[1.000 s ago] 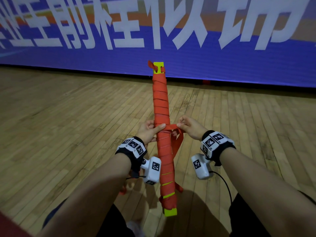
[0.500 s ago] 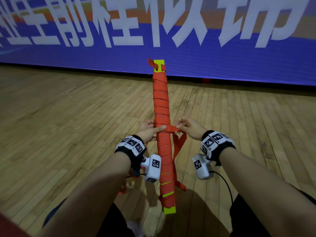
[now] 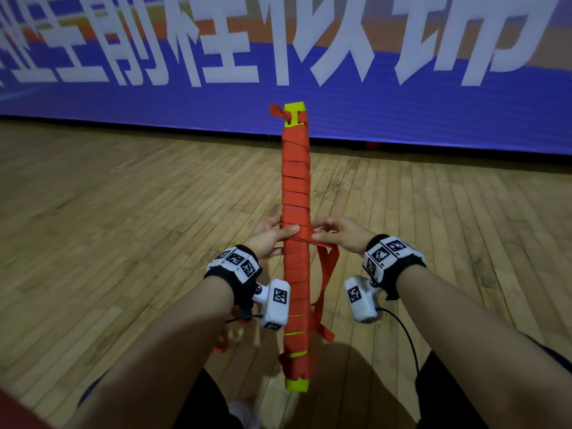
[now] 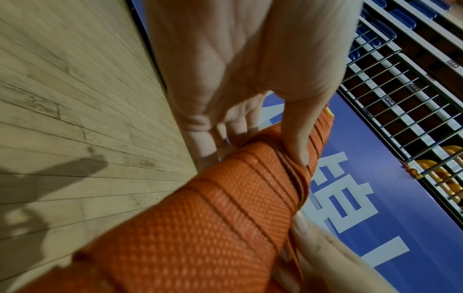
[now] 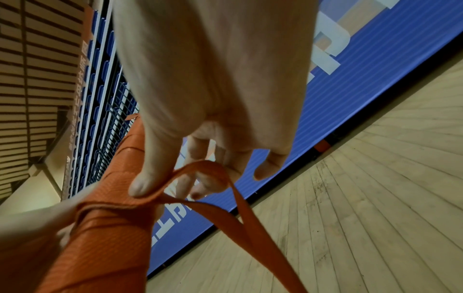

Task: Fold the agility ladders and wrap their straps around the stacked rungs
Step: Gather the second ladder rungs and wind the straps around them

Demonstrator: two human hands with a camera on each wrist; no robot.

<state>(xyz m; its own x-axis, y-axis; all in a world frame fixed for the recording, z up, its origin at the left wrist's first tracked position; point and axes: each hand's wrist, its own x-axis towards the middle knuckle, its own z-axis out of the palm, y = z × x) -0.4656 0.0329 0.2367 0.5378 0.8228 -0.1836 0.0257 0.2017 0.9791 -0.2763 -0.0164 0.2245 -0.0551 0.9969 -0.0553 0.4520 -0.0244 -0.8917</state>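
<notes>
The left hand (image 3: 272,235) grips the middle of the stacked rungs (image 3: 296,243) with its thumb pressed on the last turn of strap – I think to stop it slipping. The bundle is held up in the air above the wooden floor (image 3: 123,212), one yellow end pointing away. The right hand (image 3: 339,235) pinches the loose strap (image 3: 325,274) beside the bundle – likely ready for another turn.
</notes>
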